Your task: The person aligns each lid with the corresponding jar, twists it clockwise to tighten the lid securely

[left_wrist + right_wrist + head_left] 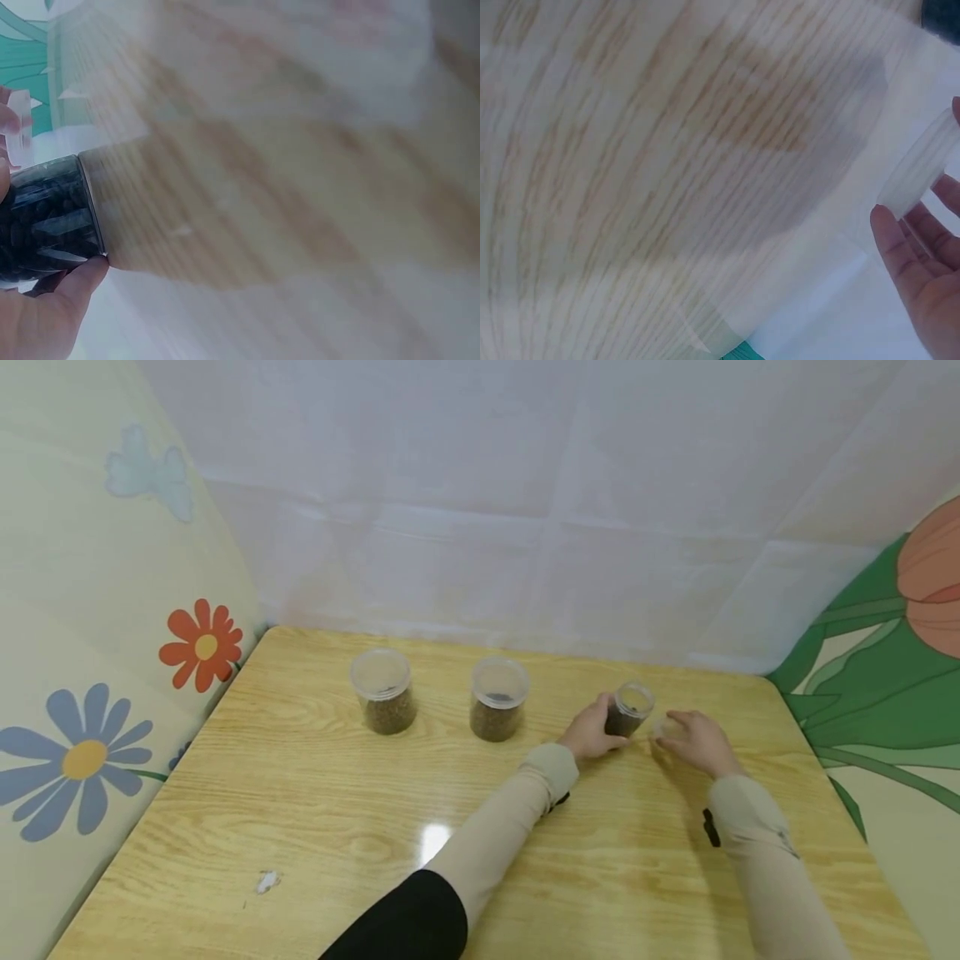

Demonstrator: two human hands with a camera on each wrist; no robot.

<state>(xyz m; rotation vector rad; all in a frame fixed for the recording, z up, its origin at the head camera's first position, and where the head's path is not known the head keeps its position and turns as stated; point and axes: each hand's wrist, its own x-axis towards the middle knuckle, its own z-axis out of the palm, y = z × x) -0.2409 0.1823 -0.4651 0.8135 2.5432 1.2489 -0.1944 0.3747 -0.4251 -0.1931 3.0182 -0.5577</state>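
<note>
On the right side of the table, my left hand (590, 731) grips a small clear jar (626, 714) and tilts it, its mouth leaning right. Dark pieces, like seeds or beans, show through the jar wall (49, 217) in the left wrist view. Just right of the mouth, my right hand (699, 743) pinches a clear round lid (922, 161), held on edge and apart from the jar. In the right wrist view the thumb and fingertips hold the lid's rim. The exact kind of contents cannot be told.
Two larger clear jars stand upright to the left, one in the middle (495, 720) and one farther left (390, 712), both partly filled with brown grainy stuff. A white patch (267, 882) marks the wooden table (337, 810) near the front left. Behind hangs a pale cloth (450, 527).
</note>
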